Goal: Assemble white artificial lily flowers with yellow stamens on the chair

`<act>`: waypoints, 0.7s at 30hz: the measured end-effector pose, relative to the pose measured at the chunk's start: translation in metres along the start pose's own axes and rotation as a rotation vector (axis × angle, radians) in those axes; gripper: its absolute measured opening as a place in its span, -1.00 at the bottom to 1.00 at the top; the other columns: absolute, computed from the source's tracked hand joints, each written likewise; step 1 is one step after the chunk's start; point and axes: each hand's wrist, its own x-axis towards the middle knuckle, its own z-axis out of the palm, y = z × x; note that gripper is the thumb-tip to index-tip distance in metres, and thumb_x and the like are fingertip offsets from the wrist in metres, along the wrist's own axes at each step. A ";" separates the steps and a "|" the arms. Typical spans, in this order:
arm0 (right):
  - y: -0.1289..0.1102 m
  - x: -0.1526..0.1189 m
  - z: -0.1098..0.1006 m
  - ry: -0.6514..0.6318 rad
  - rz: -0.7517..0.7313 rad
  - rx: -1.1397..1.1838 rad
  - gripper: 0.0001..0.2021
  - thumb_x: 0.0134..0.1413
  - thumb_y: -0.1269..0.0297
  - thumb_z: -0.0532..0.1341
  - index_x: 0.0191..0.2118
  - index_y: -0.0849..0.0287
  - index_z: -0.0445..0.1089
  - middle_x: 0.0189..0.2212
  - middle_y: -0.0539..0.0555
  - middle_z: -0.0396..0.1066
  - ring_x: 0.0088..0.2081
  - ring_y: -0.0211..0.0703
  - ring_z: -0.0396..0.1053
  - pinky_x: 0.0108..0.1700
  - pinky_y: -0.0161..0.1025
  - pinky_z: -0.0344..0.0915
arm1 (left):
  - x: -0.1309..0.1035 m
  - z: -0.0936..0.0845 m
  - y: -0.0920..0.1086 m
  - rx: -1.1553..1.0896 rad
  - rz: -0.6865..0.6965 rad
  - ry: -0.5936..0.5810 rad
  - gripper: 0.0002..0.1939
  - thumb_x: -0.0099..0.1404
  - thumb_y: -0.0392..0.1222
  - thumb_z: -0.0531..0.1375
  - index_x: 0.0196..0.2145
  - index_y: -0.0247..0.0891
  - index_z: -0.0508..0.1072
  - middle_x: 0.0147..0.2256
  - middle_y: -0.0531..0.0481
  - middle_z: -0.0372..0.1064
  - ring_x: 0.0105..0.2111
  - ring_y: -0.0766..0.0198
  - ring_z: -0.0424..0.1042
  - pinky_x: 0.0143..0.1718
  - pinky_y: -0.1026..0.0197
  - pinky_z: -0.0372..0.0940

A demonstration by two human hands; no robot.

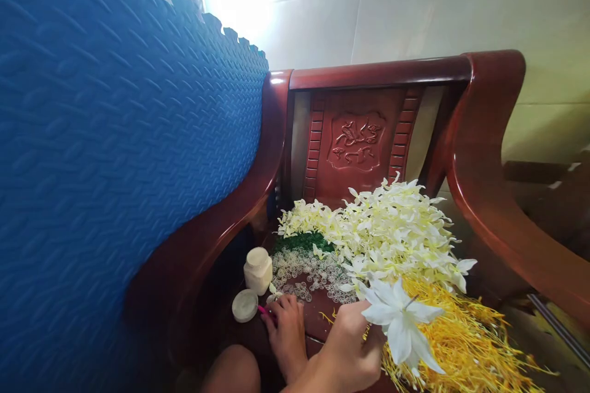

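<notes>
My left hand (289,333) is low in the middle of the view, its fingers closed around a thin pink tool (266,313), beside a round white lid (244,306). To its right, my right hand (353,344) is closed just left of a white artificial flower (400,319) with long petals; the stem seems to be within the fingers. Beyond the hands lie small clear ring-like pieces (304,270) and a patch of green pieces (306,241). White petals (396,227) are heaped behind, and yellow stamen strands (465,338) spread at the right.
An open white jar (258,271) stands behind the lid. Everything rests on the seat of a dark red wooden chair (382,73) with curved armrests on both sides. A blue foam mat (129,135) stands upright along the left. A knee (234,368) shows at the bottom.
</notes>
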 end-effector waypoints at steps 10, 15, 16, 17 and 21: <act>0.001 -0.001 0.003 0.000 -0.010 0.037 -0.90 0.02 0.37 0.30 -0.31 0.01 0.48 -0.25 -0.01 0.48 -0.14 -0.04 0.35 -0.13 -0.19 0.16 | 0.000 -0.006 -0.004 0.012 -0.098 0.003 -0.89 0.17 -0.34 0.07 -0.47 -0.23 0.34 -0.51 -0.04 0.26 -0.49 0.24 0.22 -0.41 0.22 0.16; 0.004 -0.001 0.005 -0.006 -0.001 0.073 -0.85 -0.05 0.37 0.34 -0.29 0.04 0.46 -0.24 0.01 0.47 -0.14 -0.01 0.35 -0.11 -0.16 0.17 | 0.000 -0.006 -0.008 -0.006 -0.098 0.001 -0.90 0.16 -0.35 0.09 -0.44 -0.27 0.38 -0.48 -0.05 0.30 -0.45 0.25 0.25 -0.37 0.24 0.19; 0.005 -0.001 0.005 -0.001 -0.004 0.074 -0.85 -0.05 0.36 0.34 -0.29 0.04 0.46 -0.24 0.01 0.47 -0.14 -0.01 0.35 -0.10 -0.15 0.17 | 0.000 -0.006 -0.008 -0.009 -0.098 0.000 -0.90 0.16 -0.35 0.09 -0.44 -0.27 0.39 -0.48 -0.05 0.30 -0.45 0.25 0.25 -0.36 0.25 0.20; 0.005 -0.002 0.006 0.005 -0.008 0.075 -0.85 -0.05 0.35 0.34 -0.29 0.04 0.46 -0.24 0.01 0.46 -0.14 -0.01 0.35 -0.10 -0.15 0.17 | -0.001 -0.005 -0.009 -0.011 -0.099 -0.002 -0.90 0.16 -0.35 0.09 -0.44 -0.28 0.39 -0.48 -0.05 0.30 -0.44 0.25 0.25 -0.36 0.25 0.20; 0.001 -0.005 0.009 0.050 -0.018 0.067 -0.88 0.00 0.26 0.32 -0.29 0.03 0.42 -0.26 0.01 0.46 -0.17 0.02 0.36 -0.12 -0.11 0.20 | -0.002 -0.005 -0.010 -0.002 -0.105 0.006 -0.91 0.16 -0.35 0.09 -0.44 -0.28 0.40 -0.47 -0.06 0.33 -0.44 0.25 0.26 -0.34 0.25 0.21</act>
